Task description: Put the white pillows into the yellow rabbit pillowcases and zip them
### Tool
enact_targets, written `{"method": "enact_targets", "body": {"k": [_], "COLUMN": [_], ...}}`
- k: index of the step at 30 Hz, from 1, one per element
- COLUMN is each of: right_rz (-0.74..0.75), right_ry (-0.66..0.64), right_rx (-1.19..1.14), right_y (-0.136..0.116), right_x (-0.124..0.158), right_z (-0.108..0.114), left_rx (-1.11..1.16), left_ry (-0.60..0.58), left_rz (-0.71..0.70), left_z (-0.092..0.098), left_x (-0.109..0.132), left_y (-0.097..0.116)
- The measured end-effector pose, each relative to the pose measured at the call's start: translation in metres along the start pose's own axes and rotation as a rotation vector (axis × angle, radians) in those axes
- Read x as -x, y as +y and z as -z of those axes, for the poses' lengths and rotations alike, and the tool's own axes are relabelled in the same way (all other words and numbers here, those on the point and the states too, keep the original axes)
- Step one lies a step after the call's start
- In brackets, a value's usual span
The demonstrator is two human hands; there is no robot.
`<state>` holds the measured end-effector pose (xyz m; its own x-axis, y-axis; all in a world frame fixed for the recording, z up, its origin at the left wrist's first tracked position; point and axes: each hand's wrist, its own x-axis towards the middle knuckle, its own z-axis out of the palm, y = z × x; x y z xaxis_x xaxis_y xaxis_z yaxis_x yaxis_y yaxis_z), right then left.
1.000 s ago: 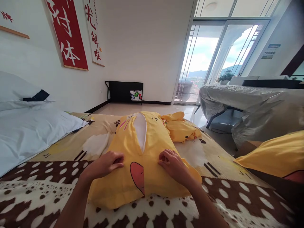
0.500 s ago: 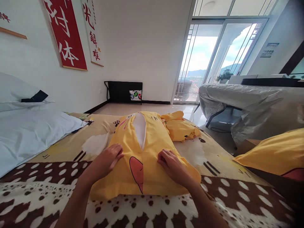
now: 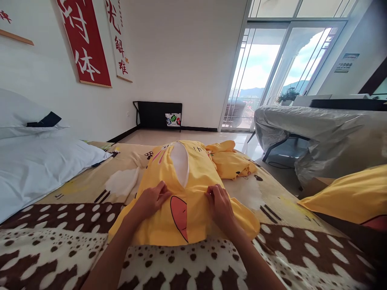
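Observation:
A yellow pillowcase (image 3: 196,225) with printed pink shapes lies in front of me, its slit gaping at the far half. Through that opening a white pillow (image 3: 180,163) shows. My left hand (image 3: 155,198) pinches the yellow cloth left of the slit's near end. On the other side, my right hand (image 3: 218,201) grips the cloth with curled fingers. Between the hands the fabric is drawn into a crease. The rest of the pillow is hidden under the cloth.
A patterned blanket (image 3: 99,225) covers the bed. Crumpled yellow cloth (image 3: 234,163) lies beyond the pillowcase to the right. White pillows (image 3: 39,173) are at left, a yellow pillow (image 3: 350,195) at right. A plastic-covered table (image 3: 302,121) stands by the sliding door.
Both hands have shifted to the right and slightly away from me, drawing the cloth along. The slit looks wider, and the printed pink shape has moved right.

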<state>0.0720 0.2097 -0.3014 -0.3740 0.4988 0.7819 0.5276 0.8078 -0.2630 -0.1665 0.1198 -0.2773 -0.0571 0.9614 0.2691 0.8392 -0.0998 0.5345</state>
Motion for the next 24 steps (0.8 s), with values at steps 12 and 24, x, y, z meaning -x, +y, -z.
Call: {"method": "enact_targets", "body": {"k": [12, 24], "right_rz": [-0.105, 0.261], "right_ry": [-0.099, -0.44], "right_rx": [0.047, -0.112], "right_y": [0.0, -0.053], "right_x": [0.0, 0.007], "right_z": [-0.003, 0.015], "left_rx": [-0.134, -0.161], "left_ry": [-0.106, 0.102], "left_rz": [-0.318, -0.069], "left_z": [0.001, -0.014], "left_x": [0.01, 0.008], "left_y": [0.041, 0.033]}}
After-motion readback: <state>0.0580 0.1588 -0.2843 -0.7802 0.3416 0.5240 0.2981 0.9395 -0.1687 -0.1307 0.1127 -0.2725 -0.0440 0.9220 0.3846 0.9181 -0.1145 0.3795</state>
